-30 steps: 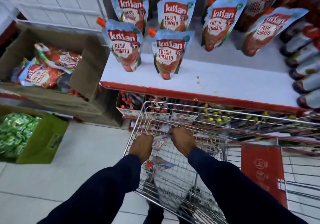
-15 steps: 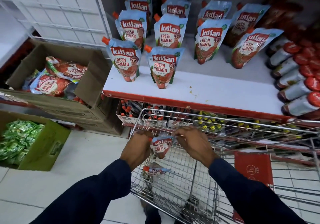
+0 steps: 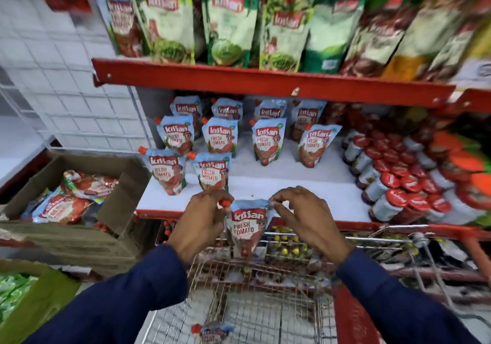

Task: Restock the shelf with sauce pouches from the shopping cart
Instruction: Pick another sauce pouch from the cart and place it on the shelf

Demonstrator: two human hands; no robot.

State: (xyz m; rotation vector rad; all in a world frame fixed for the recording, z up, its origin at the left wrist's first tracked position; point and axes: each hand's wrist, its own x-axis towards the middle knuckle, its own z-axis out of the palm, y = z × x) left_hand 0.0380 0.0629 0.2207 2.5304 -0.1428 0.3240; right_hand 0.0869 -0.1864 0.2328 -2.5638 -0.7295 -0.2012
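Observation:
A blue Kissan tomato sauce pouch (image 3: 245, 228) hangs upright between both hands, just in front of the white shelf's (image 3: 292, 187) red front edge and above the wire shopping cart (image 3: 265, 314). My left hand (image 3: 203, 219) pinches its orange cap corner; my right hand (image 3: 303, 216) pinches its top right corner. Several matching pouches (image 3: 212, 169) stand in rows on the shelf behind. One more pouch (image 3: 212, 331) lies in the cart's bottom.
Red-capped sauce bottles (image 3: 393, 181) lie stacked at the shelf's right. A cardboard box (image 3: 79, 184) with more pouches sits left of the shelf, a green box (image 3: 34, 304) on the floor below it. The upper shelf (image 3: 265, 78) holds taller pouches.
Both hands have lifted the pouch out of the cart up to the shelf's front edge. The view has tilted upward, showing the upper shelf.

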